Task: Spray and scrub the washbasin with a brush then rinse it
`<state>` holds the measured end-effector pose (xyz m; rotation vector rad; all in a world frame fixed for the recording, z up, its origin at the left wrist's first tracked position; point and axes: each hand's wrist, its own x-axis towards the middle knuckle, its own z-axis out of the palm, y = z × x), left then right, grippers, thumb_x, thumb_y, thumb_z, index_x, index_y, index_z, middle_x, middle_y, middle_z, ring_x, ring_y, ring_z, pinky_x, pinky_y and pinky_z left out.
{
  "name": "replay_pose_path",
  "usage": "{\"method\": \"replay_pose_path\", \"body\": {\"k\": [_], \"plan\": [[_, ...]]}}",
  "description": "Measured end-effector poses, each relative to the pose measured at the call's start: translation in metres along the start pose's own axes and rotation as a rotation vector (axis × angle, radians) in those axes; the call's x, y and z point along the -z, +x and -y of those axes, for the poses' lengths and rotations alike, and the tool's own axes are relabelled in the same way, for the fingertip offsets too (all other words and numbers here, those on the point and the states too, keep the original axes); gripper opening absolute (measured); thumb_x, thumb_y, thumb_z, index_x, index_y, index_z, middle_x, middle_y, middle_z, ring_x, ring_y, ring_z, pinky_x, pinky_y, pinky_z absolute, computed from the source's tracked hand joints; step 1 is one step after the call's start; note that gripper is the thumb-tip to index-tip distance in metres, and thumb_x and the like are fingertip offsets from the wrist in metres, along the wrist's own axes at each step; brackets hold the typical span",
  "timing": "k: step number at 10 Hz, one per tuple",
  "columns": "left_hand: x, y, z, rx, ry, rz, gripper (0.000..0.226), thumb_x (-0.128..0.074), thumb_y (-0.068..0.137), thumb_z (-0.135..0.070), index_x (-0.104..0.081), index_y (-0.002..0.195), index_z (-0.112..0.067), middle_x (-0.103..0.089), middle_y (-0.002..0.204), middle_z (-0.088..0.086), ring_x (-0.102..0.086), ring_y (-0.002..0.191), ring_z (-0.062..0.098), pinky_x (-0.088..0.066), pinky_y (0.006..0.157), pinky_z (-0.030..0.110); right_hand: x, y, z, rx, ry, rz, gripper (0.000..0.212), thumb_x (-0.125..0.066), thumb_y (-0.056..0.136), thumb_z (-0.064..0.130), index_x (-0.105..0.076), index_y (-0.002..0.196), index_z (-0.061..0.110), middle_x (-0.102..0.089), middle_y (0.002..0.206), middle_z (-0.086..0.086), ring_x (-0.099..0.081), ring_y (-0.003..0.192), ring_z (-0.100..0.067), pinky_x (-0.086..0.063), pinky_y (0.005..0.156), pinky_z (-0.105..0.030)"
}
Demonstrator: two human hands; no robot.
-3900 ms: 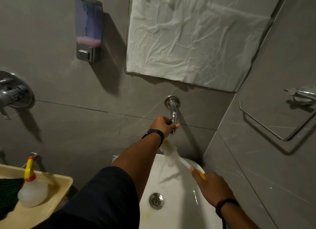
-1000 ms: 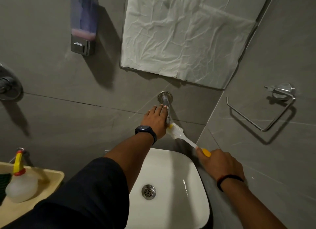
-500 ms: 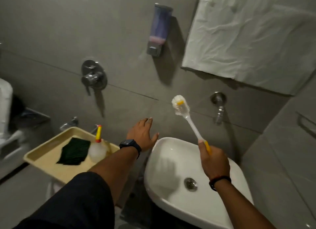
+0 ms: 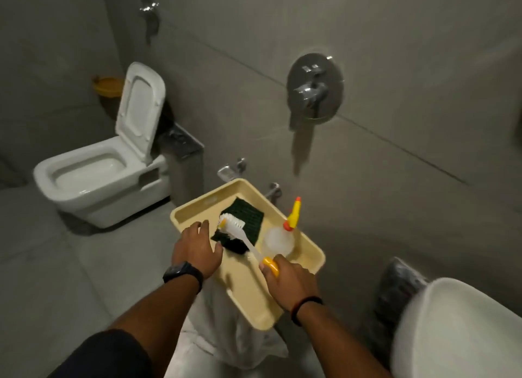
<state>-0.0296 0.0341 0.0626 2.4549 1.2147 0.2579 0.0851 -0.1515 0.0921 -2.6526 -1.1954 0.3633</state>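
My right hand (image 4: 291,279) grips the yellow handle of the white brush (image 4: 240,233), whose bristle head hangs low over the dark green scrub pad (image 4: 251,216) in the beige tray (image 4: 245,290). My left hand (image 4: 196,247) hovers open over the tray's left rim, fingers spread, holding nothing. The clear spray bottle (image 4: 279,242) with its yellow and orange nozzle stands at the tray's right side. Only a blurred corner of the white washbasin (image 4: 457,335) shows at the bottom right.
The tray rests on a stand draped in white cloth (image 4: 226,338). A white toilet (image 4: 104,168) with raised lid stands at the left. A chrome mixer valve (image 4: 313,89) is on the grey tiled wall, small taps (image 4: 234,168) behind the tray.
My view has swung left from the basin to the tray. My right hand brought the brush from upright over the basin down over the tray. My left hand moved over the tray's left rim.
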Motion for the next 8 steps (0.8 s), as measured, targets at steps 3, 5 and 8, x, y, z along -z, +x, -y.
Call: {"method": "replay_pose_path", "body": {"k": [3, 5, 8], "plan": [[-0.065, 0.074, 0.074, 0.051, -0.032, -0.003, 0.074, -0.05, 0.086, -0.037, -0.017, 0.145, -0.007, -0.023, 0.153, 0.016, -0.022, 0.139, 0.031, -0.019, 0.114, 0.042, -0.124, 0.109, 0.038, 0.123, -0.076, 0.153, 0.041, -0.031, 0.097, 0.05, -0.053, 0.111, 0.019, -0.059, 0.111, -0.007, -0.054, 0.1, -0.026, -0.043, 0.075, -0.037], [-0.092, 0.077, 0.086, -0.042, 0.095, 0.017, 0.075, -0.035, 0.086, -0.047, -0.012, 0.146, -0.008, -0.014, 0.156, 0.015, -0.007, 0.144, 0.028, 0.004, 0.113, 0.037, -0.159, 0.113, 0.029, 0.128, -0.134, 0.183, 0.044, -0.031, 0.095, 0.052, -0.054, 0.11, 0.018, -0.058, 0.11, -0.007, -0.052, 0.098, -0.027, -0.04, 0.077, -0.035], [-0.051, 0.078, 0.047, -0.105, 0.063, 0.038, 0.072, -0.036, 0.09, -0.051, -0.017, 0.146, -0.009, -0.017, 0.156, 0.015, -0.011, 0.143, 0.03, -0.012, 0.115, 0.043, -0.095, 0.116, 0.037, 0.115, -0.002, 0.071, 0.039, -0.044, 0.088, 0.055, -0.053, 0.096, 0.018, -0.061, 0.099, -0.006, -0.06, 0.089, -0.027, -0.043, 0.066, -0.034]]}}
